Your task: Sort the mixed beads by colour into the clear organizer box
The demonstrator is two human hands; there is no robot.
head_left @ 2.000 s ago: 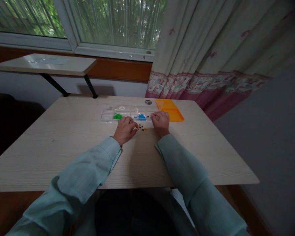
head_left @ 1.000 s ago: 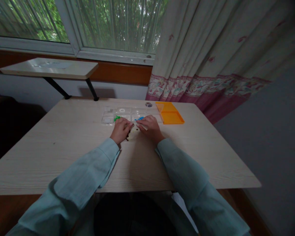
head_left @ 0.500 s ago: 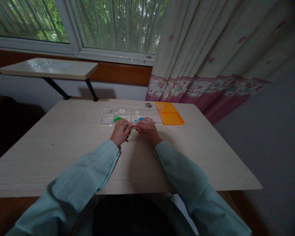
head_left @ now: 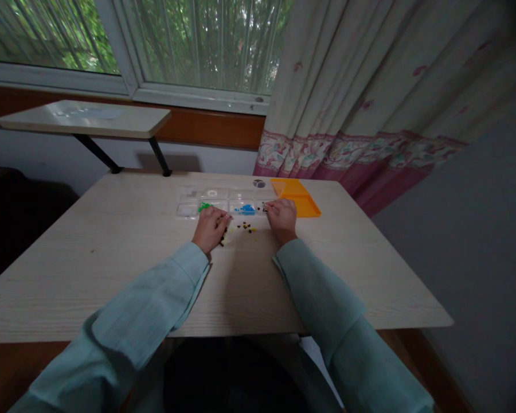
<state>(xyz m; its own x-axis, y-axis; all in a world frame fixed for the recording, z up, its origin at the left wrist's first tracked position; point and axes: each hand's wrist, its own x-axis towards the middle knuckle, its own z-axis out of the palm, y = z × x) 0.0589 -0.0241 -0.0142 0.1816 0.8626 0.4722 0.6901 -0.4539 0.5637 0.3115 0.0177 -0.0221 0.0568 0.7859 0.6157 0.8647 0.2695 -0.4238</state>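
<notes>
A clear compartment box lies on the pale wooden table, with green beads and blue beads in two front cells. Small dark and yellow beads are scattered on the table in front of it. My left hand rests by these loose beads, fingers curled in a pinch. My right hand sits at the box's right front cell, fingertips pinched together over a few dark beads. What either pinch holds is too small to see.
An orange tray-like lid lies just right of the box, beside my right hand. A small round dark object sits behind the box. A white side table stands under the window, and a curtain hangs at right.
My right hand has moved from beside my left hand at the loose beads out to the right front cell of the box. My left hand has stayed put.
</notes>
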